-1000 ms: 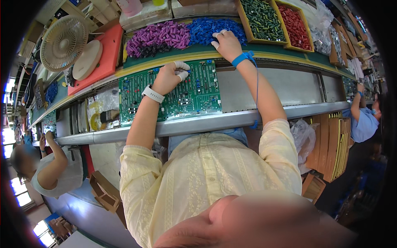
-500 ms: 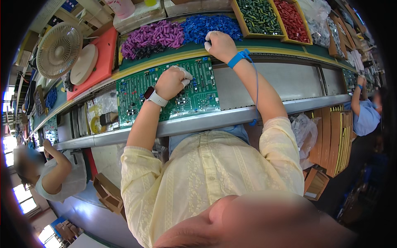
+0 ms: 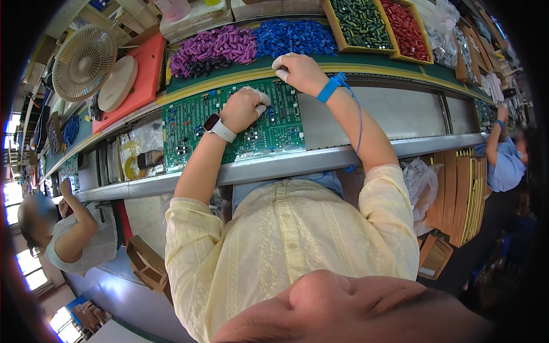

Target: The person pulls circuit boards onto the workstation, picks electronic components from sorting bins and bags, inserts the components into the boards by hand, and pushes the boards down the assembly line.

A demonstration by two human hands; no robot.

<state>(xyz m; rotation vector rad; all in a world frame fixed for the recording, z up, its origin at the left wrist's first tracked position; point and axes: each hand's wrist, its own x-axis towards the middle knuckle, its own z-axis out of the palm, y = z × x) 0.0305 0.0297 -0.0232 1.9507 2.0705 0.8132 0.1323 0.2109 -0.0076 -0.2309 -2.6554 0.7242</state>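
A green circuit board (image 3: 189, 123) with many small parts on it lies in front of me in the metal-edged line. Over its upper right part is my left hand (image 3: 245, 108), fingers curled together in white finger covers; whatever they hold is too small to make out. My right hand (image 3: 302, 73), with a blue wrist strap (image 3: 331, 87), is closed in a pinch at the board's far right corner. Its fingertips hide what is between them. Beyond it lie a heap of blue components (image 3: 294, 39) and a heap of purple components (image 3: 220, 46).
Boxes of green components (image 3: 360, 23) and red components (image 3: 403, 31) stand at the far right. A fan (image 3: 86, 60) stands at the far left. The metal rail (image 3: 251, 166) runs in front of me. Co-workers sit at both sides, one in a blue top (image 3: 504, 166).
My right hand has drawn back from the blue heap toward the board, still pinched. My left hand has shifted slightly right over the board.
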